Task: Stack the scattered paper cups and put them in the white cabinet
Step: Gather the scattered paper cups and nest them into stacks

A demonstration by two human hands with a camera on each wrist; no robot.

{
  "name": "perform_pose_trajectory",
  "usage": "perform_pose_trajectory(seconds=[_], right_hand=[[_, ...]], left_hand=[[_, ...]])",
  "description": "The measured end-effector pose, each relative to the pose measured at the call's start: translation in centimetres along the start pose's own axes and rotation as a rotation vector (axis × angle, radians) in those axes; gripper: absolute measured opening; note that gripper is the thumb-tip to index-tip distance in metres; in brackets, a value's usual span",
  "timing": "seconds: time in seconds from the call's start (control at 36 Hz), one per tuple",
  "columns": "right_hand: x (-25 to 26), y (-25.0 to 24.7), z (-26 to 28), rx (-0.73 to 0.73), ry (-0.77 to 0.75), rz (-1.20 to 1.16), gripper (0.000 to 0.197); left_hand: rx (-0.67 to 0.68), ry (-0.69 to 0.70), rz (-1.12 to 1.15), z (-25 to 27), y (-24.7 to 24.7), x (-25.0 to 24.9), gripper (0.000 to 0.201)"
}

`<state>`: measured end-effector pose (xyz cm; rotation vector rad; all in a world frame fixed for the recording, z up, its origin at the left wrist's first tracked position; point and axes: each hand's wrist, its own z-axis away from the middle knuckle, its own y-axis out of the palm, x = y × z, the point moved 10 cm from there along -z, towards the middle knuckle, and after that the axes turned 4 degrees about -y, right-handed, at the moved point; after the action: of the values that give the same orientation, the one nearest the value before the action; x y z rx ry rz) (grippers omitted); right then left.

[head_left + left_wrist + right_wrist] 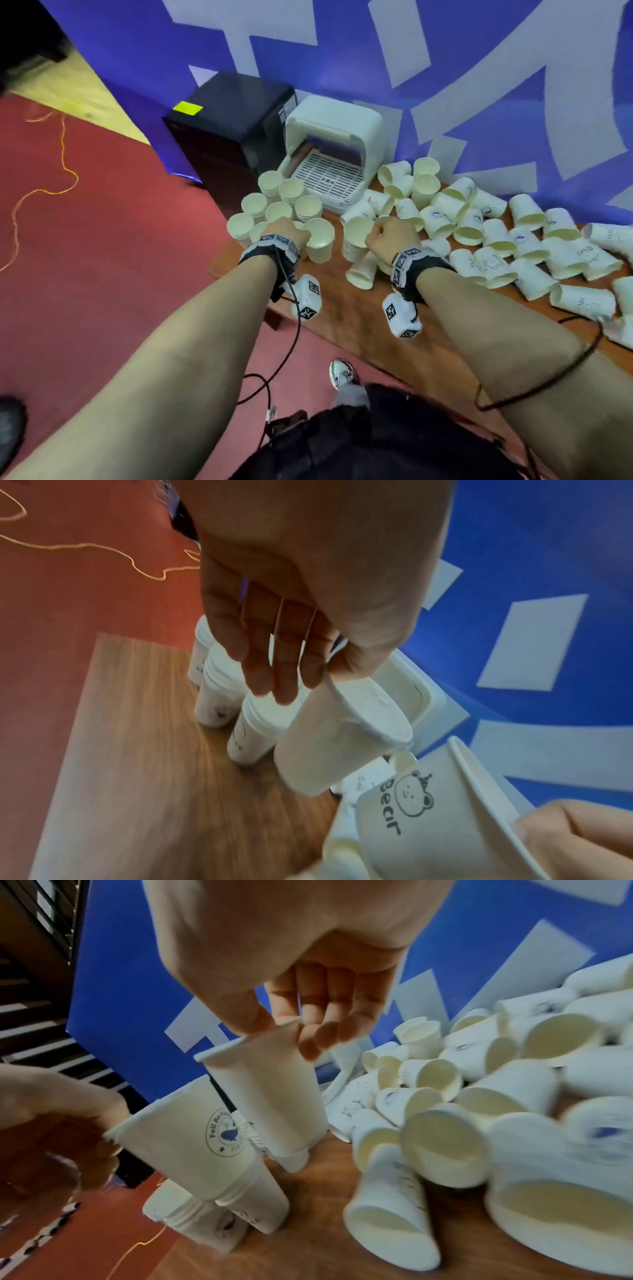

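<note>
My left hand (291, 234) pinches the rim of a white paper cup (320, 241) at the table's left end; the left wrist view shows the left hand (318, 680) holding this cup (335, 737) tilted above the wood. My right hand (387, 236) pinches a second cup (356, 236) by its rim, seen close in the right wrist view as the right hand (284, 1031) and its cup (270, 1096). The two cups hang side by side. Several upright cup stacks (277, 205) stand behind my left hand. The white cabinet (342, 137) stands open at the back.
Many loose cups (496, 240) lie on their sides across the wooden table (342, 308) to the right, up to the blue wall. A black cabinet (233, 137) stands left of the white one. An orange cable (61, 171) trails over the red floor.
</note>
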<state>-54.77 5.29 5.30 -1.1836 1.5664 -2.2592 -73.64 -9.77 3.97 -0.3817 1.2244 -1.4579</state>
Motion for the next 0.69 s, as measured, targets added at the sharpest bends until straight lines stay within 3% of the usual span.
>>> perform_pose_trajectory(seconds=[0.19,0.36,0.69], right_hand=[[5.6,1.9,-8.2,0.035,-0.033,-0.190,0.010],[8.5,3.3,-12.5,0.014,-0.032,-0.288,0.016],[12.1,8.4,-16.3,0.025,0.110,-0.187,0.005]], left_hand=[[-0.028,-0.088,0.078,-5.7,-6.6,2.3,0.026],[-0.055,-0.148,0.131,-9.5,-9.2,3.3,0.035],[0.067,-0.103,0.168,-17.8,-11.5,7.0,0.027]])
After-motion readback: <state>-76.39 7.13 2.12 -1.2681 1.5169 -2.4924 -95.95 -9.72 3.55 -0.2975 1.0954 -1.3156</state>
